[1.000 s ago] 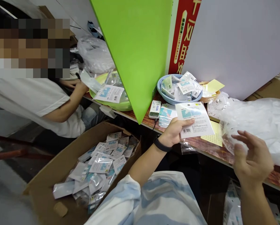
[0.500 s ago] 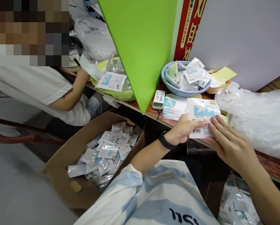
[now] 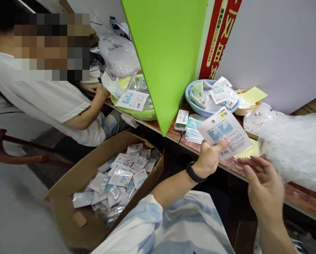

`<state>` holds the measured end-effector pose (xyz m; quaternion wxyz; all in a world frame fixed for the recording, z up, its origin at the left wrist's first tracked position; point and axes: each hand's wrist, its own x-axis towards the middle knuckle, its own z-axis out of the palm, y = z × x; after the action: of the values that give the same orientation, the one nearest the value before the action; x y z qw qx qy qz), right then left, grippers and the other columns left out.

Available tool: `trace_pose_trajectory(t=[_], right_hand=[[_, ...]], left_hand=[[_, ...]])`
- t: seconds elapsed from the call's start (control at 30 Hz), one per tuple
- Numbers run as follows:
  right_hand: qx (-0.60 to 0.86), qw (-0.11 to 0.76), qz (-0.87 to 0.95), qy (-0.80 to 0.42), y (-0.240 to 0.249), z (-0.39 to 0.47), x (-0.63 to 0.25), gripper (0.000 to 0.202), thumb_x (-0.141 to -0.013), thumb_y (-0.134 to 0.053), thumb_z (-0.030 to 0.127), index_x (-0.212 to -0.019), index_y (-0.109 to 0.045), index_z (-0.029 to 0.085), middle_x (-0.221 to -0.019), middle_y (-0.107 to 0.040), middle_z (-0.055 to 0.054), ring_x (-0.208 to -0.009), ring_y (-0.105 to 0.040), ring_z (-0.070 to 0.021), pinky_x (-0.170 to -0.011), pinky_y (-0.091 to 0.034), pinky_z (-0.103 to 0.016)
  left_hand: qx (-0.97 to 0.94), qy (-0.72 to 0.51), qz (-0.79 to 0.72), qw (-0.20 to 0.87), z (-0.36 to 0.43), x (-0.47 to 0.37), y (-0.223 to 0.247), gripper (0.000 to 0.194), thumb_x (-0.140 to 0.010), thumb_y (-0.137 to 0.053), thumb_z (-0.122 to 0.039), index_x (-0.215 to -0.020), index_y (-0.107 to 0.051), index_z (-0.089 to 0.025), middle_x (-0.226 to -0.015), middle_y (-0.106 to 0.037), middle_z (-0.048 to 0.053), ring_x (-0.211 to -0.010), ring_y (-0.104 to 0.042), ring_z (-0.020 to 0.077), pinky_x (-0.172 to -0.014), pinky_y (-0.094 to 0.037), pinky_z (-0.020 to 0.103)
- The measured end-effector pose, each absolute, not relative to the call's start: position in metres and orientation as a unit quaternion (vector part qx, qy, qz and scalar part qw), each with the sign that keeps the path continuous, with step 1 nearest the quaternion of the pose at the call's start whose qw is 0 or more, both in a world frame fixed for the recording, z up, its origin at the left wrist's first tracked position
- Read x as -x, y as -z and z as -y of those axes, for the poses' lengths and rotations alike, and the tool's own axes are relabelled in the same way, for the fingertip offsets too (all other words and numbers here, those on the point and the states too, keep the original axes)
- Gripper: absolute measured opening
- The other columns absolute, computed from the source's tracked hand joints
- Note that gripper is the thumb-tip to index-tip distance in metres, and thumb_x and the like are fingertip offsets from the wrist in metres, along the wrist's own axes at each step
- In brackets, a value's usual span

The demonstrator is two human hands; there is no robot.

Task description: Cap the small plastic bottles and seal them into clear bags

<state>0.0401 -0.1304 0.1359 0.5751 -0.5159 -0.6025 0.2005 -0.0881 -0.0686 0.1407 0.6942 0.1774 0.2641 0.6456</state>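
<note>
A white printed card with blue pictures and a round hole is tilted above the table edge. My left hand grips its lower left part, thumb across the front. To the right of the card, my right hand is apart from it, palm turned up, fingers spread and holding nothing. Behind the card stands a blue basin filled with clear packets. A stack of similar cards lies left of the held card, beside a small white device. A yellow pad shows partly behind the card.
A cardboard box of packets stands at lower left. A green panel separates a seated person and a green basin. Plastic bags lie at right, near an orange bowl. A wooden armrest is far left.
My right hand has let go of the card and moved down and right, opening. The card has tilted in my left hand. The view has shifted slightly.
</note>
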Motion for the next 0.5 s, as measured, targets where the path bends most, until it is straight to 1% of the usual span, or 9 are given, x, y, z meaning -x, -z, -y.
trace_pose_trajectory(t=[0.03,0.07,0.13,0.2,0.27,0.37,0.43,0.5], right_hand=[[0.517,0.577,0.573,-0.267,-0.13,0.127,-0.038,0.029,-0.089,-0.066,0.025,-0.117,-0.06,0.018,-0.093,-0.075,-0.008,-0.084,-0.074,-0.0212,-0.071,-0.064,-0.033],[0.514,0.585,0.553,-0.297,-0.125,0.123,-0.036,0.03,-0.089,-0.065,0.027,-0.117,-0.059,0.017,-0.094,-0.075,-0.008,-0.085,-0.074,-0.0208,-0.071,-0.064,-0.032],[0.506,0.613,0.528,-0.298,-0.117,0.113,-0.038,0.026,-0.089,-0.066,0.026,-0.113,-0.062,0.017,-0.095,-0.075,-0.008,-0.084,-0.074,-0.0204,-0.07,-0.064,-0.029],[0.498,0.618,0.526,-0.304,-0.114,0.105,-0.04,0.022,-0.087,-0.067,0.025,-0.108,-0.066,0.018,-0.098,-0.076,-0.011,-0.084,-0.075,-0.023,-0.068,-0.064,-0.027],[0.51,0.609,0.517,-0.319,-0.114,0.103,-0.041,0.021,-0.085,-0.07,0.025,-0.105,-0.07,0.018,-0.1,-0.076,-0.011,-0.088,-0.075,-0.0268,-0.07,-0.065,-0.03],[0.559,0.608,0.452,-0.337,-0.119,0.105,-0.044,0.031,-0.078,-0.077,0.029,-0.107,-0.071,0.019,-0.104,-0.076,-0.008,-0.095,-0.073,-0.0288,-0.077,-0.065,-0.036],[0.58,0.604,0.411,-0.36,-0.122,0.107,-0.05,0.037,-0.072,-0.082,0.032,-0.105,-0.072,0.019,-0.102,-0.077,-0.007,-0.092,-0.074,-0.0288,-0.075,-0.066,-0.038],[0.59,0.589,0.395,-0.385,-0.125,0.106,-0.061,0.037,-0.067,-0.085,0.034,-0.099,-0.075,0.018,-0.094,-0.078,-0.008,-0.082,-0.075,-0.0285,-0.069,-0.066,-0.039]], left_hand=[[-0.18,-0.653,-0.258,0.689,0.07,0.085,-0.138,0.038,-0.059,-0.085,-0.029,-0.091,-0.071,-0.016,-0.103,-0.075,0.006,-0.108,-0.066,0.026,-0.099,-0.049,0.04],[-0.185,-0.657,-0.249,0.687,0.072,0.082,-0.135,0.038,-0.06,-0.086,-0.031,-0.093,-0.071,-0.017,-0.104,-0.074,0.006,-0.109,-0.066,0.0252,-0.101,-0.048,0.039],[-0.194,-0.658,-0.233,0.689,0.076,0.076,-0.129,0.042,-0.061,-0.087,-0.035,-0.096,-0.071,-0.018,-0.107,-0.074,0.005,-0.11,-0.065,0.0245,-0.103,-0.047,0.039],[-0.201,-0.649,-0.226,0.698,0.082,0.072,-0.123,0.044,-0.062,-0.087,-0.038,-0.098,-0.072,-0.018,-0.11,-0.073,0.006,-0.111,-0.065,0.025,-0.104,-0.046,0.039],[-0.216,-0.631,-0.223,0.711,0.087,0.07,-0.117,0.044,-0.064,-0.087,-0.039,-0.1,-0.073,-0.018,-0.112,-0.073,0.007,-0.111,-0.065,0.0255,-0.106,-0.045,0.039],[-0.26,-0.587,-0.208,0.738,0.088,0.077,-0.111,0.042,-0.072,-0.081,-0.041,-0.106,-0.073,-0.017,-0.114,-0.073,0.011,-0.112,-0.065,0.0258,-0.106,-0.045,0.039],[-0.273,-0.583,-0.204,0.738,0.082,0.09,-0.111,0.045,-0.074,-0.08,-0.041,-0.112,-0.071,-0.018,-0.119,-0.071,0.011,-0.114,-0.064,0.0256,-0.105,-0.045,0.038],[-0.275,-0.601,-0.219,0.717,0.072,0.108,-0.115,0.055,-0.071,-0.083,-0.039,-0.12,-0.067,-0.022,-0.128,-0.067,0.009,-0.118,-0.062,0.025,-0.103,-0.046,0.035]])
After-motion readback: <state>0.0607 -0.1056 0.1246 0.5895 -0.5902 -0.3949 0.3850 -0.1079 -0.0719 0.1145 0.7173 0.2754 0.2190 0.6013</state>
